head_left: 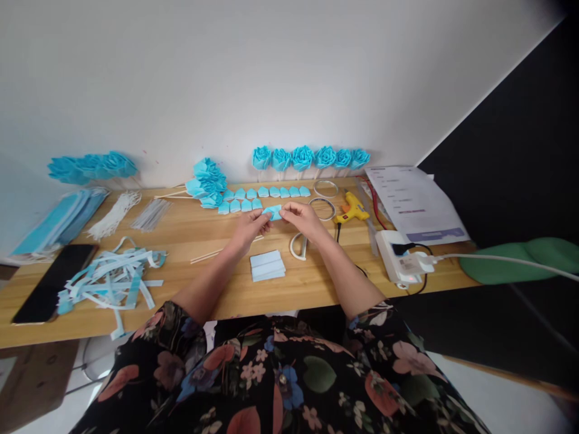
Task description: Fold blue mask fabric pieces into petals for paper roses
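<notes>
the left hand (253,226) and right hand (303,217) each pinch an end of a blue piece (272,211) just beside the petals (246,205), their fingers covering its ends so that its folds are hard to make out. the left forearm hides part of the sticks (205,255); print on the paper (402,199) is too small to read, and the green pad (497,264) is cut off at the right edge.

No text is legible: the printed sheet (414,200) carries several short dark lines, one reddish line and a purple band along its lower edge, and the white plug adapter (415,263) bears fine grey marking, all too small to read.
</notes>
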The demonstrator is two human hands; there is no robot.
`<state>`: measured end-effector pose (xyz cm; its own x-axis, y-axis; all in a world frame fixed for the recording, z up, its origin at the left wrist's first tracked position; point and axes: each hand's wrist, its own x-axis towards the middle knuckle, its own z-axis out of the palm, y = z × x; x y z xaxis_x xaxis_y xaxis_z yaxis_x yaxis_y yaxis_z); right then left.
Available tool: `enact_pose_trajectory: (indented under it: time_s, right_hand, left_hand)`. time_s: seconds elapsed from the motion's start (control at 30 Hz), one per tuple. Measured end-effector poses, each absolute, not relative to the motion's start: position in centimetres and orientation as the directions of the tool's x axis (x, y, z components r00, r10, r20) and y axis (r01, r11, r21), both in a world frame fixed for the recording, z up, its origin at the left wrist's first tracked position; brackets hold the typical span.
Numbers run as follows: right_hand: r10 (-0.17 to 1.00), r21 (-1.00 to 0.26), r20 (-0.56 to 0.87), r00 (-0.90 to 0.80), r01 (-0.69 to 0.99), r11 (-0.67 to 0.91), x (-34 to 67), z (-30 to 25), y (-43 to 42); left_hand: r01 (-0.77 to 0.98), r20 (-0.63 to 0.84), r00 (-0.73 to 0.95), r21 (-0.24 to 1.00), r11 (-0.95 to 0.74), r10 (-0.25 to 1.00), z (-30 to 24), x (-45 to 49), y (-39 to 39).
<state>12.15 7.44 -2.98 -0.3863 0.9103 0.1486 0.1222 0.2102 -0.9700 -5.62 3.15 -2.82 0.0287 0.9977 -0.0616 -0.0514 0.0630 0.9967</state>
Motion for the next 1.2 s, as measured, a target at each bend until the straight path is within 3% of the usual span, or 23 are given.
enact_pose_trajectory:
  time_s: [0.43, 0.63, 1.2]
  right_hand:
    - [0.903, -0.966, 0.142, -0.406, 0.14, 0.215, 12.15, -2.8, 7.36]
    - [0.911, -0.964, 0.135, -0.389, 0.163, 0.212, 11.97, -2.74, 7.29]
    - [0.904, -0.946, 0.143, -0.403, 0.211, 0.244, 11.99, -2.8, 7.28]
  left_hand:
    - [-0.014, -0.037, 0.005, 0.999, 0.037, 0.999, -2.66, -5.46, 3.18]
    - [-0.107, -0.082, 0.0, 0.991, 0.082, 0.997, -2.53, -5.46, 3.14]
    - [-0.042, -0.068, -0.003, 0.997, 0.068, 0.998, -2.92, -5.59, 3.27]
